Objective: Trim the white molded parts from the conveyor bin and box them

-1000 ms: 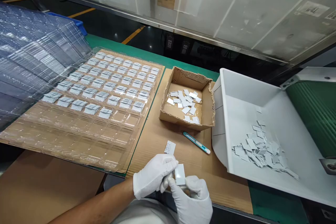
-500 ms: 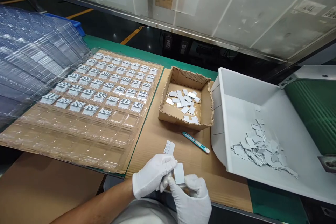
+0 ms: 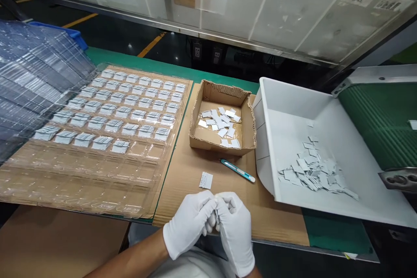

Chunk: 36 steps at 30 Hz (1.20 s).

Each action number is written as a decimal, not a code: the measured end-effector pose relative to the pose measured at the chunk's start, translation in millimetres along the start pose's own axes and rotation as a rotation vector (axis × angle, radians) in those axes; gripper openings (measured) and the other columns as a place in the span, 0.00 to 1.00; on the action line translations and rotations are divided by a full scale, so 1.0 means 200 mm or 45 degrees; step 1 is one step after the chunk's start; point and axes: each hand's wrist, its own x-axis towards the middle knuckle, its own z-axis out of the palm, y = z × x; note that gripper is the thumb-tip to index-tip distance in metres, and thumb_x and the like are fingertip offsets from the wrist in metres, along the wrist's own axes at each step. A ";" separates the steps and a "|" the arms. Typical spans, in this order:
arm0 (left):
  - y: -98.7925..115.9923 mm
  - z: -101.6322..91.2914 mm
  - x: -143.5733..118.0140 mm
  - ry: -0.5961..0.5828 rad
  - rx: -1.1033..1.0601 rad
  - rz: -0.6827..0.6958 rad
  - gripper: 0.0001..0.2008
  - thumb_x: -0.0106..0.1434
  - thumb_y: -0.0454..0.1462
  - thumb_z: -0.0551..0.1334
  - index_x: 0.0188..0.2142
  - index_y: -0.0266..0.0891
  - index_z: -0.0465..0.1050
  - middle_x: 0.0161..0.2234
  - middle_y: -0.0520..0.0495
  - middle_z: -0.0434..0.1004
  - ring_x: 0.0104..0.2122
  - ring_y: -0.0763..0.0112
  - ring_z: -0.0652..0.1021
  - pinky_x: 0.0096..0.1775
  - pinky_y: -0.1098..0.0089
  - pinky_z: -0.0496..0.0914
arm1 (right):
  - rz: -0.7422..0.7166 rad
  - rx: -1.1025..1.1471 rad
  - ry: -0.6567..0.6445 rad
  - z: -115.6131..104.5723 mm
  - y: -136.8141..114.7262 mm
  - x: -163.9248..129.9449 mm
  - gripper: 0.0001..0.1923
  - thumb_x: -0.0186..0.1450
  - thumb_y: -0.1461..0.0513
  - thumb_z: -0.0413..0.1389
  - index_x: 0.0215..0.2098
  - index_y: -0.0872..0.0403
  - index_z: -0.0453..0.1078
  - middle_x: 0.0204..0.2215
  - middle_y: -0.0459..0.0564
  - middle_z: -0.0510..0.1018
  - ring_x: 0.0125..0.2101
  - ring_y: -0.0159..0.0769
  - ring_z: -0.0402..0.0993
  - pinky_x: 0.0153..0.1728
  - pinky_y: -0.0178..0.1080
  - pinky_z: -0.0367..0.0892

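Observation:
My left hand [image 3: 191,220] and my right hand [image 3: 235,228], both in white gloves, meet at the front edge of the cardboard-covered bench. Their fingertips pinch a thin white rectangular piece [image 3: 217,217] between them, turned edge-on and mostly covered by the gloves. Just beyond the fingers, a small stack of white pieces [image 3: 206,180] lies on the cardboard. A teal utility knife [image 3: 237,170] rests to the right of that stack. Behind them stands a cardboard box [image 3: 221,147] with loose white pieces [image 3: 224,121] inside.
On the left, a clear plastic tray [image 3: 140,186] holds rows of white stacks, beside piled clear trays [image 3: 39,74]. A white bin [image 3: 269,139] with many loose pieces stands at right, below a green conveyor belt [image 3: 374,117]. A metal-framed panel [image 3: 247,4] spans the back.
My hands have closed together, and the white piece that faced me is now edge-on and mostly hidden. The view has shifted rightward. A white piece now shows on the conveyor.

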 end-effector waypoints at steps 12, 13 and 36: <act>-0.07 0.06 0.01 0.130 -0.222 -0.075 0.24 0.57 0.57 0.61 0.24 0.38 0.66 0.16 0.52 0.71 0.12 0.78 0.69 0.15 0.77 0.64 | 0.042 -0.027 -0.186 -0.03 -0.06 0.04 0.17 0.61 0.51 0.59 0.25 0.57 0.71 0.13 0.41 0.68 0.15 0.28 0.63 0.16 0.30 0.61; -0.07 0.07 0.00 0.127 -0.268 -0.096 0.25 0.55 0.57 0.61 0.24 0.37 0.66 0.17 0.51 0.72 0.12 0.77 0.70 0.15 0.77 0.64 | 0.027 -0.003 -0.145 -0.02 -0.05 0.04 0.18 0.62 0.50 0.58 0.25 0.56 0.70 0.12 0.40 0.66 0.14 0.27 0.61 0.15 0.30 0.60; -0.10 0.03 -0.05 0.351 -0.356 -0.039 0.26 0.58 0.57 0.61 0.23 0.35 0.70 0.17 0.50 0.71 0.16 0.77 0.68 0.20 0.75 0.63 | 0.251 0.192 -0.021 -0.05 -0.02 0.02 0.22 0.44 0.64 0.68 0.38 0.59 0.78 0.23 0.47 0.80 0.22 0.33 0.72 0.25 0.34 0.69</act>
